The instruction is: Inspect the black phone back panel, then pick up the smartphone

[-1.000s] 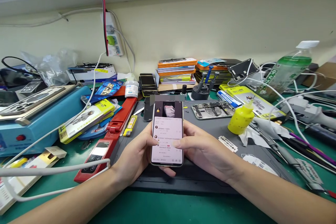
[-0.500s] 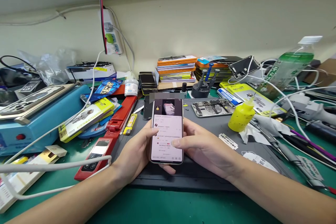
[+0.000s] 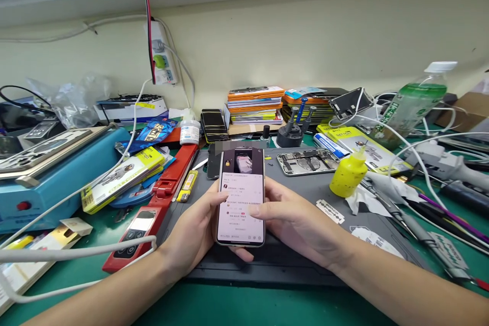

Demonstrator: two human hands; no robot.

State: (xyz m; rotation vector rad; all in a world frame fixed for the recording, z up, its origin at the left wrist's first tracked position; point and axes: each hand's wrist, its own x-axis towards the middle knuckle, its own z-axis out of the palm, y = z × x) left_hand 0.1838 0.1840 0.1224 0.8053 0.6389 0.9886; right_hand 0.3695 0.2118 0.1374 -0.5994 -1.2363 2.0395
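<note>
Gripping the lit smartphone (image 3: 240, 232) from both sides at the centre of the frame, the left hand (image 3: 198, 219) and right hand (image 3: 294, 221) have their fingers curled around its edges, thumbs over the screen, which shows a dark picture above lines of text. Beneath lies a grey work mat (image 3: 275, 267) on the green surface (image 3: 229, 308). Right of centre sit an opened phone (image 3: 307, 162), a yellow squeeze bottle (image 3: 347, 175) and a razor blade (image 3: 330, 211); left of centre, a red tool (image 3: 162, 201).
</note>
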